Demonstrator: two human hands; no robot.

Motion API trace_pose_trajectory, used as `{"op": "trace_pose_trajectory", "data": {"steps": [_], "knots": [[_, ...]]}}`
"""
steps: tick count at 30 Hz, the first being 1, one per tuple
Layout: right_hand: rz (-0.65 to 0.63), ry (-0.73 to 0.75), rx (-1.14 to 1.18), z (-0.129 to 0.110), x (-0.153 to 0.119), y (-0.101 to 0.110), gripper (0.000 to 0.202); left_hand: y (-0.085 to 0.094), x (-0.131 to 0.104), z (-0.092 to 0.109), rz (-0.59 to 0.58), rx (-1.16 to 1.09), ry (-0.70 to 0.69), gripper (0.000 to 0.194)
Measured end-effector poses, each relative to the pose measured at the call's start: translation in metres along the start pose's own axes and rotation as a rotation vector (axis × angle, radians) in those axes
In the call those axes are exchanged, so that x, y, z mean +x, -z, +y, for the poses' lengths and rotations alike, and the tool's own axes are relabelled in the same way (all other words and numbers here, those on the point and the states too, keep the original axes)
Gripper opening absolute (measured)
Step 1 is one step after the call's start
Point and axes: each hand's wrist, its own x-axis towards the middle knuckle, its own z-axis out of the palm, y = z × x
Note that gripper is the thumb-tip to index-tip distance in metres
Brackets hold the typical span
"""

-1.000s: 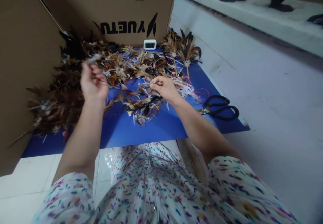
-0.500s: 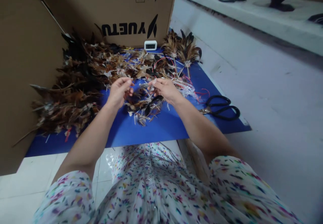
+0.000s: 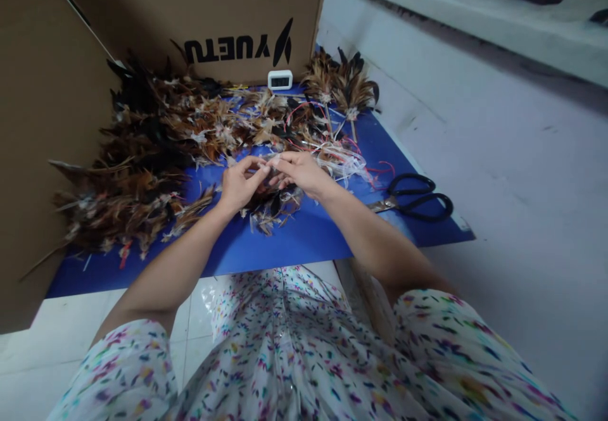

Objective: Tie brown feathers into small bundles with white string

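Observation:
My left hand and my right hand meet at the fingertips above a blue board. Thumb and forefinger are pinched on each hand, around something small and thin that is mostly hidden. Right below my hands lies a small heap of brown and black feathers, partly covered by them. A loose tangle of clear plastic strips is just beyond my right hand, with red string beside it. Black-handled scissors rest to the right of my right forearm.
Large feather piles spread over the left and back of the board. Two feather bunches on sticks lie at the back right. A small white digital clock stands before a cardboard box. A wall ledge runs along the right.
My hands, apart before with a thin greyish piece at the right fingers, have come together. The left hand moved right. A few feathers by my left forearm now show. The view shifted slightly.

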Motion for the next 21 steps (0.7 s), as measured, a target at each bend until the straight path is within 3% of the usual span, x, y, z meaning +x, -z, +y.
{"op": "trace_pose_trajectory", "data": {"steps": [5, 9, 17, 21], "knots": [[0.014, 0.018, -0.013, 0.001, 0.001, -0.001, 0.011, 0.002, 0.002, 0.008, 0.086, -0.143, 0.053, 0.016], [0.044, 0.037, -0.03, 0.0, 0.004, 0.002, 0.011, 0.005, 0.006, 0.011, 0.153, -0.303, 0.145, 0.016], [0.216, 0.08, 0.039, -0.01, 0.006, 0.013, 0.008, 0.012, 0.013, 0.02, 0.28, -0.681, 0.416, 0.011], [0.165, 0.098, 0.034, -0.005, 0.007, 0.013, 0.005, 0.011, 0.011, 0.024, 0.272, -0.74, 0.478, 0.01]]}}
